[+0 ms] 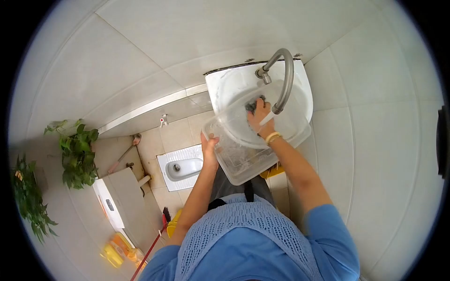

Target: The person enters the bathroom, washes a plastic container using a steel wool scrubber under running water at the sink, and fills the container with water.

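A clear plastic bin [248, 164] rests tilted over the white sink [220, 89]. My left hand [209, 147] grips the bin's left rim, thumb on the inside. Inside the bin, my right hand [260, 117] is closed on a dark, mesh-like scouring pad [252, 107], pressed to the bin's far wall. Water runs from the curved metal faucet [287, 79] onto my right hand and wrist. Wet streaks and some foam show on the bin's near side.
A squat toilet [185, 169] is set in the tiled floor to the left. Leafy plants [79, 152] hang at the far left, near a white cistern [117, 196]. A red-handled broom [157, 239] and a yellow bucket [174, 225] stand by my left arm. Tiled wall [375, 140] rises close on the right.
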Demonstrator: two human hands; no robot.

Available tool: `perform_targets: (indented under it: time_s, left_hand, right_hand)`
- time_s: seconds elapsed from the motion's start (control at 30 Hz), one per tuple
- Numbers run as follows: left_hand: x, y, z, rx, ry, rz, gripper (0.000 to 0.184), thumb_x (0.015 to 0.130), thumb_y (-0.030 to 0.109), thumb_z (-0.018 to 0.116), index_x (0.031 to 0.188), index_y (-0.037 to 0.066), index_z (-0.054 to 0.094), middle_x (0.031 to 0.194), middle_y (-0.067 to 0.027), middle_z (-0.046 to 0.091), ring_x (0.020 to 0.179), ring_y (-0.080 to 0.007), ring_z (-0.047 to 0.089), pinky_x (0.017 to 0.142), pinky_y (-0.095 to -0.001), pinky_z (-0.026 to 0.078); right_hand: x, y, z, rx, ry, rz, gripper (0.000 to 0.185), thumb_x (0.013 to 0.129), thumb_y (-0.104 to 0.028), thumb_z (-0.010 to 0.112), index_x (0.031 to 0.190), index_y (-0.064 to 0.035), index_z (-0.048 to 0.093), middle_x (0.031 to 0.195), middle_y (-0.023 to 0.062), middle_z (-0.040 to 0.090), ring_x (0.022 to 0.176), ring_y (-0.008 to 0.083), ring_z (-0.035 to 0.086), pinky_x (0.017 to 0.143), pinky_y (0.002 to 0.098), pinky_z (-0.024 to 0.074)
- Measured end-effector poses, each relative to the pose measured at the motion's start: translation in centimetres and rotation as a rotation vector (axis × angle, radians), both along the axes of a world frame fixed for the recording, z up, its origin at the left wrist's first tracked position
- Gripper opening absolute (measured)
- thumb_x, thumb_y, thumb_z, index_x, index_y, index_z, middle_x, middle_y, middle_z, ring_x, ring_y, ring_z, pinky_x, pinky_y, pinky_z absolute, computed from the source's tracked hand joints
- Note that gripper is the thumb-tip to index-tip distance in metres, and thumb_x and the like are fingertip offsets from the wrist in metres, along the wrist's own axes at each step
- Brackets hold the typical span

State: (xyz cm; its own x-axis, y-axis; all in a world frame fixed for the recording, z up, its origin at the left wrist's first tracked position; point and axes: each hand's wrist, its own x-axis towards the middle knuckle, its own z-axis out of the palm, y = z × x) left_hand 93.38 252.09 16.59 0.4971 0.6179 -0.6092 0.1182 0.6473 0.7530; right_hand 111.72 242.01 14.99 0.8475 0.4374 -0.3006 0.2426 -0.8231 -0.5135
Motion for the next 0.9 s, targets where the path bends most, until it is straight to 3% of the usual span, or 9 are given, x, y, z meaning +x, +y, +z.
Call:
perform_targets:
  time_s: [0.03,0.1,0.2,0.3,0.37,0.47,0.57,0.8,0.9]
  left_hand:
    - [-0.1,0.3,-0.6,-0.009,0.007,-0.009,0.075,0.065,0.031,0.058,0.133,0.017,0.032,0.117,-0.0103,0.043,0.102,-0.0223,0.045,0.082,-0.0437,0.039]
    - [-0.4,1.2,-1.0,-0.011,0.012,-0.026,0.076,0.064,0.032,0.058,0.133,0.017,0.032,0.118,-0.0095,0.043,0.101,-0.0208,0.045,0.08,-0.0432,0.038]
    - [-0.6,1.9,-1.5,-0.041,0.014,-0.02,0.073,0.063,0.032,0.058,0.131,0.019,0.034,0.11,-0.0051,0.044,0.096,-0.0181,0.044,0.074,-0.0416,0.038]
    - [0.2,1.4,-1.4,0.031,0.031,-0.132,0.078,0.065,0.047,0.061,0.131,0.017,0.031,0.113,-0.0053,0.042,0.096,-0.0212,0.046,0.073,-0.0425,0.043]
    - [0.7,1.1,-1.1,0.041,0.034,-0.145,0.077,0.065,0.044,0.06,0.131,0.017,0.031,0.112,-0.0051,0.042,0.095,-0.0208,0.046,0.072,-0.0425,0.043]
    - [1.2,1.4,0.1,0.053,0.023,-0.159,0.074,0.065,0.04,0.058,0.131,0.018,0.032,0.108,-0.0049,0.043,0.094,-0.0201,0.046,0.072,-0.0423,0.043]
    - [1.6,2.0,-0.5,0.08,-0.011,-0.191,0.071,0.066,0.032,0.056,0.132,0.018,0.033,0.105,-0.0048,0.045,0.092,-0.0191,0.046,0.071,-0.0387,0.042]
    - [2.2,2.5,0.9,0.03,-0.009,-0.171,0.07,0.067,0.026,0.054,0.133,0.015,0.033,0.106,-0.0053,0.047,0.095,-0.0195,0.045,0.073,-0.0383,0.042]
    - [1.6,2.6,0.6,0.039,0.05,-0.202,0.074,0.063,0.034,0.057,0.131,0.018,0.034,0.109,-0.0061,0.042,0.095,-0.021,0.045,0.071,-0.0406,0.042]
  right_hand:
    - [0.1,0.7,-1.2,0.002,0.0,0.004,0.058,0.081,-0.027,0.058,0.132,-0.0104,0.037,0.13,0.0232,0.042,0.12,0.037,0.04,0.1,0.0428,0.0336]
    - [0.4,2.0,-2.1,0.579,-0.204,-0.217,0.055,0.084,-0.025,0.057,0.131,-0.0062,0.035,0.125,0.0216,0.045,0.115,0.0342,0.045,0.098,0.0442,0.0359]
    - [2.0,1.1,0.8,1.046,0.055,-0.586,0.054,0.085,-0.019,0.059,0.129,-0.0016,0.032,0.126,0.0165,0.041,0.115,0.0314,0.043,0.101,0.0393,0.0325]
    - [4.4,0.9,-8.0,0.859,0.007,-0.626,0.053,0.081,-0.006,0.059,0.127,-0.0004,0.033,0.123,0.015,0.039,0.116,0.0304,0.04,0.103,0.038,0.029]
    - [-1.0,4.6,-2.5,0.597,-0.338,-0.199,0.049,0.076,0.005,0.055,0.122,-0.0003,0.036,0.118,0.0156,0.041,0.113,0.0297,0.04,0.1,0.0374,0.0325]
    - [-4.8,4.9,-0.1,0.577,-0.35,0.3,0.053,0.064,0.011,0.051,0.115,-0.0009,0.042,0.112,0.0191,0.043,0.106,0.0358,0.043,0.094,0.0396,0.0355]
    - [0.4,5.1,1.0,0.793,-0.361,-0.123,0.044,0.071,0.01,0.049,0.113,0.0009,0.041,0.114,0.0199,0.042,0.106,0.0331,0.041,0.095,0.0405,0.0347]
    - [-4.0,6.7,0.3,0.664,-0.402,0.182,0.043,0.067,0.011,0.053,0.107,-0.0019,0.04,0.112,0.0238,0.042,0.109,0.0389,0.039,0.094,0.0463,0.0335]
    - [-0.3,5.5,0.3,0.621,-0.424,-0.217,0.038,0.073,0.008,0.052,0.107,-0.006,0.043,0.103,0.0169,0.044,0.104,0.031,0.043,0.089,0.0438,0.0395]
